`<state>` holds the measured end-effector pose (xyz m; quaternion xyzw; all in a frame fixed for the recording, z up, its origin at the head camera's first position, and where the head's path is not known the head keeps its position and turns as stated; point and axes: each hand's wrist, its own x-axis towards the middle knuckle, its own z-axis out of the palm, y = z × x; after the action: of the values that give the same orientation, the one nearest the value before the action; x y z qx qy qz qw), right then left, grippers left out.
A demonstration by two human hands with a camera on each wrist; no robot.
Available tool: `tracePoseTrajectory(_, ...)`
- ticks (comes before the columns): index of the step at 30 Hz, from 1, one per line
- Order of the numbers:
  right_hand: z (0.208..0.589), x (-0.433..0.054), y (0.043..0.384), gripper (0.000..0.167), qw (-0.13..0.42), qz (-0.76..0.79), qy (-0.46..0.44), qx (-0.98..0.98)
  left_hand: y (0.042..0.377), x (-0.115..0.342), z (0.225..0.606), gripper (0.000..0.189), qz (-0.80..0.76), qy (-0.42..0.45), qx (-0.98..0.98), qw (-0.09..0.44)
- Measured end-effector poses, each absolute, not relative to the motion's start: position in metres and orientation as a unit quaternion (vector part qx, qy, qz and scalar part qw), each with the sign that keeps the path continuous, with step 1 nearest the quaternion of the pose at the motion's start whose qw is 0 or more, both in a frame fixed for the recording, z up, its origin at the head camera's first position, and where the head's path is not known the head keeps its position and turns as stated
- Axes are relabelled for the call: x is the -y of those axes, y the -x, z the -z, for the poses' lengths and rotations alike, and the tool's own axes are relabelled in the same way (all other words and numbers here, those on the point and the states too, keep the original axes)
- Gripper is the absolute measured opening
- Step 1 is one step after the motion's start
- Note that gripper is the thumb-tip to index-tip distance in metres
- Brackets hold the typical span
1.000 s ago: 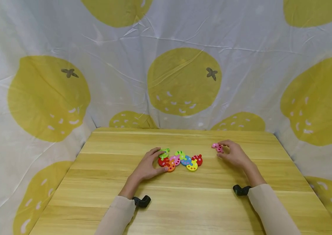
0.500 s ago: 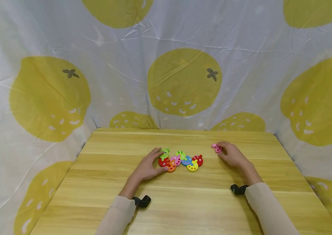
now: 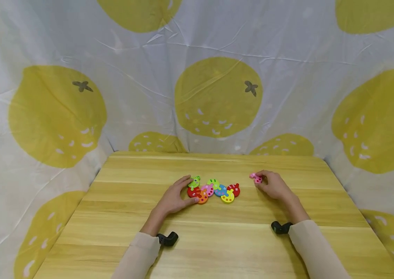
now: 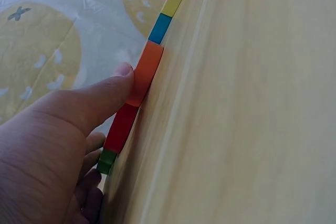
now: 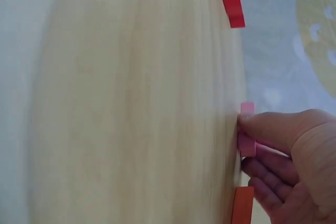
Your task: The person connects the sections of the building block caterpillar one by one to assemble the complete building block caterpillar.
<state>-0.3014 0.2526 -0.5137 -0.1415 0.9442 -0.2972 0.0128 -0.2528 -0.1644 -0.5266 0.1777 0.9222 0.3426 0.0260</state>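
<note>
A caterpillar puzzle of several joined, numbered round pieces lies mid-table in the head view, from a green face piece (image 3: pixel 195 181) at the left to a red striped piece (image 3: pixel 233 190) at the right. My left hand (image 3: pixel 172 197) holds its left end, fingers at the green face piece and thumb against the orange piece (image 4: pixel 146 74). To the right, apart from the chain, my right hand (image 3: pixel 278 186) pinches a pink spotted puzzle piece (image 3: pixel 258 179) between thumb and fingers. The right wrist view shows that pink piece edge-on, at or just above the tabletop.
Another orange piece (image 5: pixel 242 205) stands beside my right hand in the right wrist view; the hand hides it in the head view. The wooden table (image 3: pixel 218 248) backs onto a lemon-print cloth (image 3: pixel 141 97). Each wrist wears a black camera (image 3: pixel 168 239).
My right hand has shifted slightly left and towards me, carrying the pink piece, which has turned a little. The left hand and the joined chain stay in place.
</note>
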Motion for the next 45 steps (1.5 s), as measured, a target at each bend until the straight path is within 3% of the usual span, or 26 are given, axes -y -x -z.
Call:
tracePoseTrajectory(24, 0.503, -0.234, 0.275, 0.041, 0.023, 0.369, 0.148, -0.917, 0.256, 0.165, 0.525, 0.085, -0.335, -0.172, -0.926, 0.032)
tracePoseTrajectory(45, 0.508, -0.205, 0.283, 0.041, 0.058, 0.366, 0.204, -0.906, 0.254, 0.165, 0.528, 0.085, -0.331, -0.177, -0.926, 0.031)
